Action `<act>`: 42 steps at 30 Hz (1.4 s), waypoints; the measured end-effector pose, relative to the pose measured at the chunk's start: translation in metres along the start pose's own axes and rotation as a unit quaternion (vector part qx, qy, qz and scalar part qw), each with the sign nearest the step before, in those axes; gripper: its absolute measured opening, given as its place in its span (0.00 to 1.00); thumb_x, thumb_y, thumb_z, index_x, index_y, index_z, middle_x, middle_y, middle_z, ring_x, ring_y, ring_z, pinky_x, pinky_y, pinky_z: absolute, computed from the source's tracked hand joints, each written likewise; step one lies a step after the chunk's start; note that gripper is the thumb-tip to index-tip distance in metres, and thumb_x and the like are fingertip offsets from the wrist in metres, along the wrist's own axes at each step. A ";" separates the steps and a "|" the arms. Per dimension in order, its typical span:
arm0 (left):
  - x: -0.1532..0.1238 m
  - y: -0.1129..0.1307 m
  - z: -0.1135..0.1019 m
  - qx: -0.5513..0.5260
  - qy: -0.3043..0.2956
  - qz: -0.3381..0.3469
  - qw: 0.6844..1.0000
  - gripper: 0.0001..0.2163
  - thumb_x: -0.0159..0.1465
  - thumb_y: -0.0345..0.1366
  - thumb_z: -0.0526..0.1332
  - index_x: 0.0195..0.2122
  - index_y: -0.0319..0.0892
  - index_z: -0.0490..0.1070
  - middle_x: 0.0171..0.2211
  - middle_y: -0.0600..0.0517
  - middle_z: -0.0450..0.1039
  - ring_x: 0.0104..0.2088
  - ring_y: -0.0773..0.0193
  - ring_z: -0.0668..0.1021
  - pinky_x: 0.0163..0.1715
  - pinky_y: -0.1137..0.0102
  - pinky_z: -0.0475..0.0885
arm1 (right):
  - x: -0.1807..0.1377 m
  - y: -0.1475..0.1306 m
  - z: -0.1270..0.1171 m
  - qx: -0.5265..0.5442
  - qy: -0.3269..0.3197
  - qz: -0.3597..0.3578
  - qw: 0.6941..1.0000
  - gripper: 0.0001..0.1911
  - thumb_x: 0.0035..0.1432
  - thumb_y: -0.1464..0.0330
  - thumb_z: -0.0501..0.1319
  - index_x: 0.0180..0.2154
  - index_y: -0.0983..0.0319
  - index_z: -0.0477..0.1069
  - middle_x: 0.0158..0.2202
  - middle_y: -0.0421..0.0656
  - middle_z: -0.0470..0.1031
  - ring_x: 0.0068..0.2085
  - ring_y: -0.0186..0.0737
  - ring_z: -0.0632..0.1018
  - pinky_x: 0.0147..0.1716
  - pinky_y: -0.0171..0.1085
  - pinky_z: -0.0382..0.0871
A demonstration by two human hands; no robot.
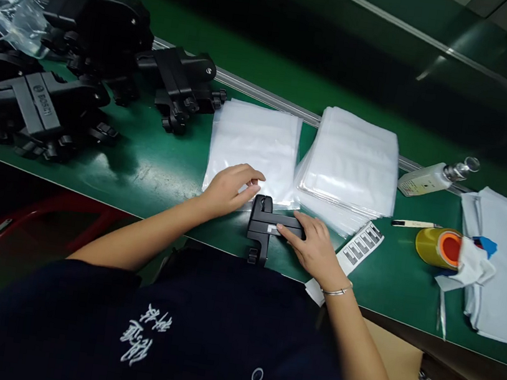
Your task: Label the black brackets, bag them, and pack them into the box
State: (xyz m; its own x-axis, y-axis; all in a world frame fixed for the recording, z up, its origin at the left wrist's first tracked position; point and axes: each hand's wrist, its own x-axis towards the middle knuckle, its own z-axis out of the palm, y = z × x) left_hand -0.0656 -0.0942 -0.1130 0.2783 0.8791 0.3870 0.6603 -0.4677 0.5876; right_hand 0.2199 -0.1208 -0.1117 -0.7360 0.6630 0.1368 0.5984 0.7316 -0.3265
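Observation:
A black plastic clamp-like bracket [260, 224] lies at the table's near edge, with a small white label on its face. My right hand [318, 246] grips its right-hand arm, and one fingertip presses beside the label. Just above and left of the bracket is my left hand [233, 190], its fingers loosely curled with a gap to the thumb. I see nothing in that hand. Beneath it lies a stack of clear plastic bags [255, 140]. A white strip of black-printed labels [359, 250] runs along the table by my right wrist.
More black brackets [181, 85] are heaped at left, one marked BOSCH [39, 100]. A second bag stack [354, 160], pump bottle [429, 179], pen-like tool [413, 224], yellow tape roll [437, 246], tweezers [442, 314] and white cloths [505, 276] lie to the right.

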 end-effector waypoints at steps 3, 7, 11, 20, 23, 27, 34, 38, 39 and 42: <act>-0.008 -0.012 -0.008 0.043 -0.059 -0.055 0.996 0.16 0.70 0.39 0.48 0.41 0.40 0.76 0.38 0.46 0.78 0.40 0.58 0.78 0.41 0.64 0.72 | 0.004 -0.004 0.001 0.029 -0.001 -0.011 1.000 0.21 0.68 0.71 0.52 0.57 0.47 0.69 0.55 0.49 0.70 0.54 0.50 0.71 0.52 0.54 0.67; -0.021 -0.025 -0.013 0.139 -0.184 -0.044 0.972 0.18 0.69 0.42 0.51 0.53 0.39 0.72 0.51 0.43 0.75 0.52 0.51 0.76 0.50 0.58 0.72 | 0.003 -0.018 -0.010 0.145 0.024 0.088 0.985 0.19 0.68 0.64 0.52 0.57 0.51 0.71 0.50 0.50 0.70 0.53 0.49 0.73 0.51 0.52 0.70; -0.034 -0.031 -0.011 0.221 -0.218 0.018 0.950 0.19 0.70 0.41 0.51 0.56 0.39 0.70 0.58 0.41 0.71 0.57 0.50 0.73 0.52 0.58 0.71 | 0.000 -0.028 -0.024 0.283 0.039 0.218 0.933 0.18 0.67 0.64 0.53 0.57 0.51 0.71 0.47 0.45 0.73 0.50 0.44 0.75 0.53 0.47 0.70; -0.031 -0.028 -0.010 0.256 -0.200 -0.008 0.946 0.14 0.68 0.32 0.49 0.40 0.42 0.75 0.39 0.44 0.79 0.43 0.56 0.79 0.33 0.68 0.72 | -0.005 -0.025 -0.025 0.327 0.046 0.260 0.908 0.18 0.66 0.63 0.54 0.54 0.52 0.74 0.49 0.43 0.77 0.51 0.44 0.76 0.55 0.48 0.69; -0.012 -0.023 -0.017 0.217 -0.214 -0.100 0.947 0.08 0.64 0.36 0.56 0.31 0.43 0.72 0.35 0.46 0.77 0.39 0.55 0.78 0.28 0.69 0.68 | -0.008 -0.026 -0.022 0.323 0.057 0.250 0.911 0.17 0.66 0.62 0.55 0.54 0.51 0.74 0.49 0.43 0.77 0.51 0.44 0.76 0.54 0.48 0.70; 0.016 -0.031 -0.030 0.085 -0.278 -0.222 0.931 0.06 0.58 0.38 0.61 0.26 0.43 0.69 0.30 0.51 0.76 0.33 0.58 0.77 0.28 0.70 0.65 | -0.013 -0.024 -0.018 0.328 0.063 0.234 0.913 0.17 0.67 0.62 0.54 0.54 0.50 0.73 0.51 0.43 0.76 0.52 0.44 0.76 0.55 0.49 0.70; 0.041 -0.048 -0.045 -0.045 -0.348 -0.250 0.903 0.08 0.57 0.36 0.58 0.34 0.43 0.75 0.34 0.49 0.80 0.35 0.58 0.79 0.32 0.69 0.69 | -0.035 -0.013 -0.001 0.366 0.069 0.221 0.901 0.21 0.65 0.58 0.57 0.59 0.52 0.68 0.55 0.46 0.72 0.56 0.46 0.73 0.57 0.49 0.68; 0.035 -0.029 -0.036 0.059 -0.258 -0.141 0.954 0.09 0.59 0.32 0.54 0.29 0.41 0.73 0.35 0.47 0.77 0.34 0.59 0.77 0.32 0.68 0.67 | -0.053 -0.005 0.017 0.390 0.123 0.215 0.887 0.25 0.62 0.53 0.59 0.58 0.53 0.67 0.56 0.47 0.72 0.57 0.48 0.74 0.57 0.49 0.68; 0.032 -0.023 -0.033 0.080 -0.247 -0.118 0.958 0.08 0.59 0.32 0.54 0.28 0.40 0.72 0.34 0.47 0.76 0.33 0.60 0.76 0.31 0.68 0.66 | -0.057 -0.003 0.021 0.396 0.135 0.217 0.882 0.27 0.61 0.51 0.59 0.58 0.54 0.67 0.55 0.48 0.72 0.57 0.49 0.74 0.57 0.50 0.69; 0.026 -0.011 -0.021 0.085 -0.264 -0.095 0.956 0.04 0.58 0.33 0.57 0.27 0.41 0.69 0.34 0.48 0.74 0.30 0.61 0.75 0.26 0.70 0.61 | -0.065 -0.001 0.030 0.419 0.157 0.234 0.863 0.34 0.58 0.43 0.56 0.59 0.55 0.64 0.53 0.51 0.74 0.54 0.51 0.76 0.52 0.51 0.73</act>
State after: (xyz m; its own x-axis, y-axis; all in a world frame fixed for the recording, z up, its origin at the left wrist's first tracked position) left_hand -0.0800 -0.0677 -0.0946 0.4255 0.8916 -0.1549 0.8252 -0.3120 0.4709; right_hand 0.2577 -0.1689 -0.1480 -0.2747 0.9615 0.0114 0.2701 0.0885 -0.9588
